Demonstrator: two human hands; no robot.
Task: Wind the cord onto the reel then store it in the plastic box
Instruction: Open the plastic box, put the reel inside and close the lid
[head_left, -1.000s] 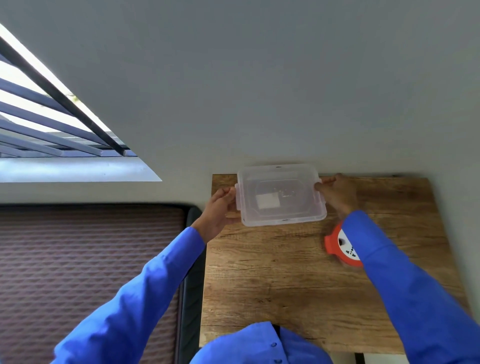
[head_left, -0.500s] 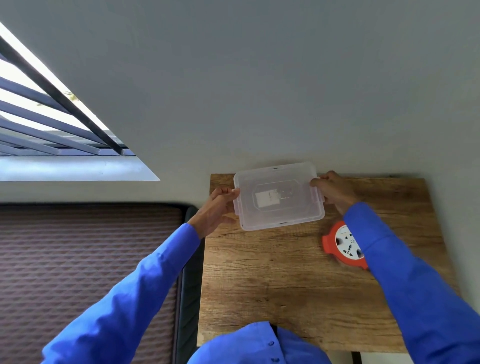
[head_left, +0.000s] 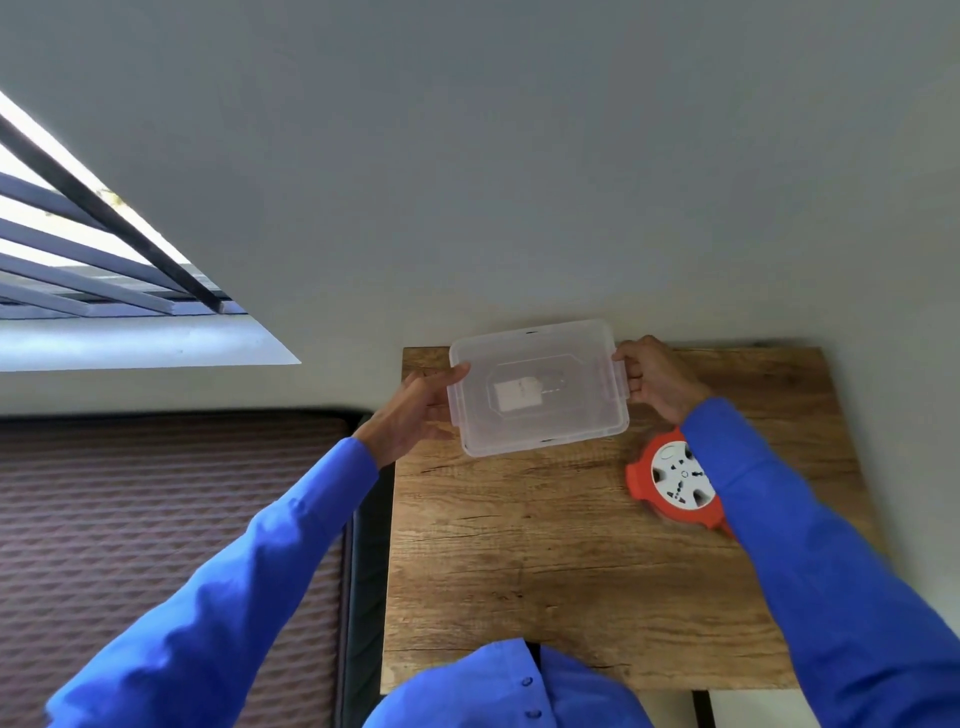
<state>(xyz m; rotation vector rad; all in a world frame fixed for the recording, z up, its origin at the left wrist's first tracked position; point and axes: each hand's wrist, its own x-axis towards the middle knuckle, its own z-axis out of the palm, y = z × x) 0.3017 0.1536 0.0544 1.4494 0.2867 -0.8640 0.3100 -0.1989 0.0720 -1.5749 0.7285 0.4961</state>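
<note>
Now that your left hand (head_left: 415, 410) and right hand (head_left: 655, 382), gripping the plastic box (head_left: 537, 387), have shifted it leftward, the reel (head_left: 675, 480) lies exposed on the worktop (head_left: 545, 571), ready for storing

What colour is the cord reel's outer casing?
Orange-red, around a white socket face; the cord reel shows best in the head view.

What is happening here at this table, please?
A person in blue sleeves holds a clear plastic box with both hands at the far side of a wooden table, close to the wall. The left hand grips its left end and the right hand its right end. The lid seems to be on. The orange cord reel lies flat on the table beside the box, partly under the right sleeve, so it is not stored yet.
</note>
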